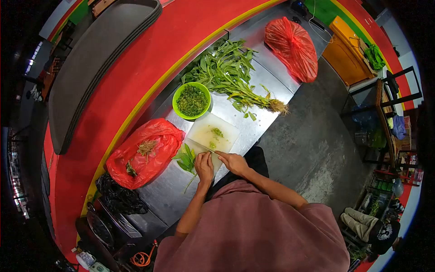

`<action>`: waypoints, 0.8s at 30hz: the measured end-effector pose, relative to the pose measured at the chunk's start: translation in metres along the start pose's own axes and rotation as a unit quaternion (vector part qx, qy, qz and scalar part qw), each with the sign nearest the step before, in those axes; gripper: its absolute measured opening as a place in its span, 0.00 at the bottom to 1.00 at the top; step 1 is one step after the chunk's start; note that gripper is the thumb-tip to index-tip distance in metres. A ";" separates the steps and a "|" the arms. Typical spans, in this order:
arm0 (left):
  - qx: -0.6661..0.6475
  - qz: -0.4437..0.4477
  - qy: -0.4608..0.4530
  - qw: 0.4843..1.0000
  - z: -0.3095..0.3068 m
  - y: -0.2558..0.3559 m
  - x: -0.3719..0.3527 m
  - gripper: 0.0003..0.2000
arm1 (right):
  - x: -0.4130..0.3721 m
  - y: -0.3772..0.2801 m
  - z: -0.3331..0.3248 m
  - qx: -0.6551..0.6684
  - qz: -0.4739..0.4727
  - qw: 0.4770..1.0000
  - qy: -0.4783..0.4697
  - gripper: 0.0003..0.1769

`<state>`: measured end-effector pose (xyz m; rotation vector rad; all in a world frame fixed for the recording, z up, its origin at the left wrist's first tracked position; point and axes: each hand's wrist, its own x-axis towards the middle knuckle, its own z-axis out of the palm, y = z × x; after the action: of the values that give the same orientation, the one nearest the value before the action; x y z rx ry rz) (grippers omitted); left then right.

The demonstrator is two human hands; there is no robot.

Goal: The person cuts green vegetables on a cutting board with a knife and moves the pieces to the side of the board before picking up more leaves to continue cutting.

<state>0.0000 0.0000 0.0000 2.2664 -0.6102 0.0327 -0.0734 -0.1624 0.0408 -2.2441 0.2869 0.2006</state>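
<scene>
On the white cutting board (230, 131) lie small piles of chopped greens (217, 132). My right hand (232, 163) is closed round a knife (202, 146), its blade angled across the board toward the left. Beside it, my left hand (204, 166) rests at the board's near edge with fingers bent and pressed together; what they pinch is hidden. A loose leafy sprig (184, 158) lies just left of that hand. Beyond the board stands a bright green bowl (176, 110) filled with chopped greens. A large bunch of leafy stalks (222, 68) with roots stretches across the metal counter (265, 119).
An open red plastic bag (167, 129) with root trimmings sits at the left, near a black plastic bag (118, 195). A tied red bag (292, 47) stands at the counter's far end. Dark stacked trays (97, 59) rest on the red ledge (149, 50).
</scene>
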 end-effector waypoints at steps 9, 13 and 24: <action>0.000 0.028 0.028 0.999 0.003 0.005 0.002 0.07 | -0.005 0.002 -0.002 0.011 0.038 0.999 -0.013 0.24; 0.009 0.032 0.026 0.999 0.003 0.005 -0.002 0.07 | 0.003 0.003 0.002 -0.001 0.028 0.999 -0.018 0.25; 0.003 0.035 0.030 0.999 -0.003 0.007 -0.005 0.07 | 0.002 0.000 0.013 0.024 0.026 0.999 0.006 0.24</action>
<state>-0.0072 0.0003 0.0053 2.2408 -0.6587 0.1373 -0.0722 -0.1524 0.0317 -2.1924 0.3531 0.2060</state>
